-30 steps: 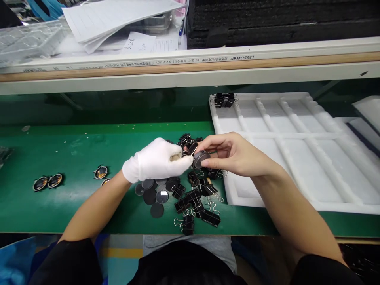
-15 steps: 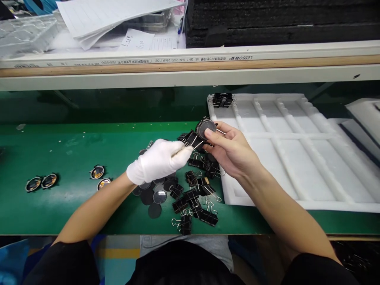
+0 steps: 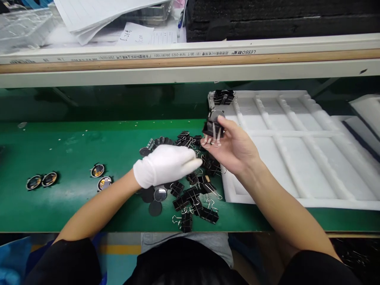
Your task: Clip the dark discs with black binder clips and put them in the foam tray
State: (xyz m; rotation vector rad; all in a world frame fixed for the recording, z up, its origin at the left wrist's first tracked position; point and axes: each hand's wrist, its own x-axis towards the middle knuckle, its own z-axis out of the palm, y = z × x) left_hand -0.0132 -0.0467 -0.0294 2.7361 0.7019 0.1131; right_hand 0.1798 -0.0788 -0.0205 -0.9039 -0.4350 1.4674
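My bare right hand (image 3: pixel 237 146) holds a dark round disc (image 3: pixel 218 115) with a black binder clip (image 3: pixel 213 128) clamped on it, the clip's silver handles pointing toward me. My left hand (image 3: pixel 168 164), in a white glove, is over the loose binder clips (image 3: pixel 191 194). Its fingers stretch to the right, slightly parted, with no held thing visible; the fingertips are close to some clip handles. Round dark discs (image 3: pixel 155 208) lie beneath and beside the glove, some hidden by it.
A white foam tray (image 3: pixel 285 133) with ribbed compartments lies at right, with clipped black pieces (image 3: pixel 223 97) in its far left corner. Several small round parts with orange interiors (image 3: pixel 97 170) sit on the green table (image 3: pixel 71 209) at left. A shelf edge (image 3: pixel 175 75) crosses behind.
My left hand has let go of the binder clip and come down over the clip pile. My right hand has moved slightly right, with the disc and clip now tipped upright.
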